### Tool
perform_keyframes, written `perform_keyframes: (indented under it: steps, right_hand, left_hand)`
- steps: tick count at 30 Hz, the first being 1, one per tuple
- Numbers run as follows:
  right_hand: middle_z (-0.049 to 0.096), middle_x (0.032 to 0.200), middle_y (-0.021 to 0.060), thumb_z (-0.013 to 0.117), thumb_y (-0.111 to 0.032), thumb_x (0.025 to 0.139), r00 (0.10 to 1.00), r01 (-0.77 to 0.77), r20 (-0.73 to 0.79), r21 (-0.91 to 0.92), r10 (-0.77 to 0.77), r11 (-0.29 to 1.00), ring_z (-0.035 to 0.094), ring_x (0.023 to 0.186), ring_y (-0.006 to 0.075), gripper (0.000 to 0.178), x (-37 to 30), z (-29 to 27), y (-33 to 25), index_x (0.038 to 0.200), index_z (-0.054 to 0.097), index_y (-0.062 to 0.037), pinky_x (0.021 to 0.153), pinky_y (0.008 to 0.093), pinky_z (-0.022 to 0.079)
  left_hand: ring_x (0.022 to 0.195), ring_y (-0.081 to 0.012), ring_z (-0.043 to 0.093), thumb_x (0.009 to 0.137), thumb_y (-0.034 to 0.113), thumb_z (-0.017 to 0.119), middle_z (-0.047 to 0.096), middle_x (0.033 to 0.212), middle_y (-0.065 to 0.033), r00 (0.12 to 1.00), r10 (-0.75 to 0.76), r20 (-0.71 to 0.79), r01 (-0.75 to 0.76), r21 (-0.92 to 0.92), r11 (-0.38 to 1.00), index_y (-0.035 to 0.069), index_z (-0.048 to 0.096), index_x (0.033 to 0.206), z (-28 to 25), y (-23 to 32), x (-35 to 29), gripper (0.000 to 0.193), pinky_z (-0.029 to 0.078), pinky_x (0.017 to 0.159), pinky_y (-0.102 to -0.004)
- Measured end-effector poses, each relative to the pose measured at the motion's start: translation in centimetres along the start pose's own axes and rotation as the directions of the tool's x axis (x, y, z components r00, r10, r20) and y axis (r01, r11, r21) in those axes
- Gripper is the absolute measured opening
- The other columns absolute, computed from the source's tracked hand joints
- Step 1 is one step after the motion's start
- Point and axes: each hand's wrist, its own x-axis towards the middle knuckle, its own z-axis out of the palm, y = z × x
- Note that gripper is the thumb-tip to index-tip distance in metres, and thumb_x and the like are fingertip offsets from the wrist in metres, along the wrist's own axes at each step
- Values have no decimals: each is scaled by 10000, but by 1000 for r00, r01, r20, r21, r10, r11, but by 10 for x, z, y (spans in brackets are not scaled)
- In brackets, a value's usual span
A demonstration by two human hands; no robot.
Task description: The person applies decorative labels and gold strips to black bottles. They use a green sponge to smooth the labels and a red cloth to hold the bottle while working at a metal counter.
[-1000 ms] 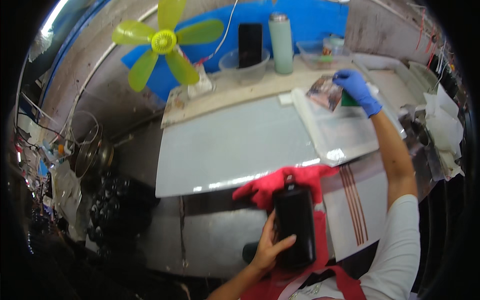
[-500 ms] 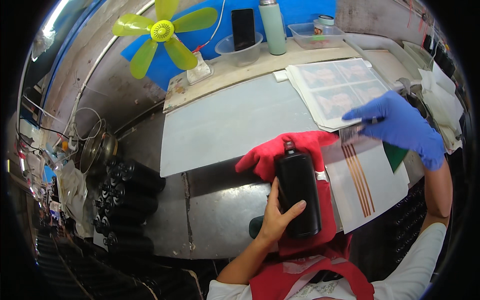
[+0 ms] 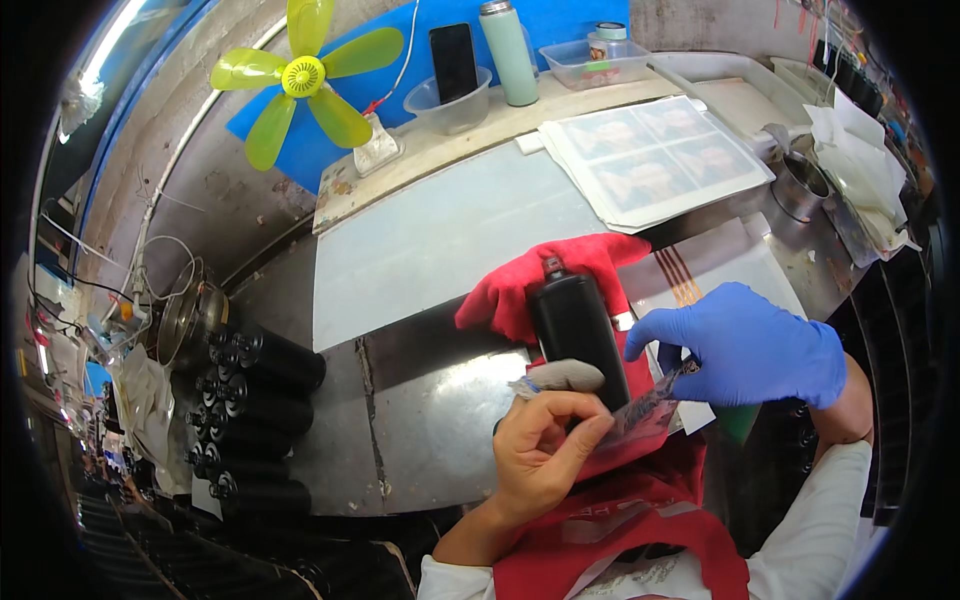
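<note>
A black bottle [image 3: 578,318] lies on a bright red cloth [image 3: 500,305] in front of me, its neck pointing away. My left hand [image 3: 545,450] is bare and closed over the bottle's near end, thumb and fingers pinching the edge of a clear film strip [image 3: 640,415] with dark marks. A grey, rounded piece [image 3: 565,377] sits at its fingers; whether it is a finger cover I cannot tell. My right hand [image 3: 760,350], in a blue glove, grips the strip's other end. Beyond it lies a pale sheet [image 3: 745,265] with copper-brown stripes [image 3: 677,272].
Printed sheets [image 3: 650,160] are stacked at the far right, near a metal cup [image 3: 800,188]. Several black bottles [image 3: 260,410] lie piled at the left. A yellow-green fan [image 3: 303,77], a phone [image 3: 454,65] in a plastic bowl and a pale green flask [image 3: 510,60] stand behind.
My left hand has let go of the bottle's side and now pinches the film. My right hand has come from the striped sheet toward the bottle with the film. The view has shifted slightly.
</note>
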Motion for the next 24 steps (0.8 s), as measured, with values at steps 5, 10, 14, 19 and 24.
perform_keyframes:
  steps: [5, 10, 14, 19, 24]
  right_hand:
    - [629, 747, 77, 651, -215, 755, 999, -11, 38, -5, 11, 1000, 629, 707, 285, 255, 3, 11, 3, 992, 615, -129, 636, 374, 486]
    - [626, 726, 91, 662, -228, 759, 991, 107, -62, -141, -117, 984, 623, 669, 303, 234, -5, 17, 1, 940, 577, -106, 581, 387, 479]
    - [616, 699, 99, 661, -219, 762, 982, 97, -142, -176, -123, 980, 630, 673, 292, 241, -13, 19, 0, 942, 554, -100, 564, 394, 474]
    - [632, 728, 79, 674, -217, 756, 980, 54, -181, -147, -80, 988, 629, 675, 281, 222, -20, 21, 6, 928, 599, -99, 589, 363, 480]
    - [642, 737, 54, 707, -228, 741, 993, 37, -121, 250, -6, 968, 588, 606, 187, 169, -19, 13, 31, 860, 690, -109, 596, 292, 461]
  left_hand:
    - [1117, -221, 470, 537, 284, 896, 445, 1250, -140, 993, -5, 121, -23, 235, 972, -8, 467, 1247, 6, -4, 15, 880, 374, 958, -312]
    - [1037, -184, 545, 679, 42, 792, 593, 1076, -106, 957, -256, 138, 234, 158, 959, -47, 561, 1116, 15, -9, 12, 502, 412, 939, -309]
    - [897, -184, 589, 763, 59, 714, 589, 1024, -145, 973, 116, 198, -190, 412, 891, 12, 614, 1083, 26, -1, 21, 339, 459, 810, -277]
    - [894, -157, 588, 761, -89, 661, 614, 969, -127, 998, -4, 56, 4, 10, 1000, -11, 599, 997, 21, -16, 10, 256, 476, 798, -269]
    - [899, -141, 585, 725, -181, 631, 620, 960, -109, 1000, -22, 1, 20, -458, 889, -21, 578, 983, 19, -23, 13, 309, 482, 790, -256]
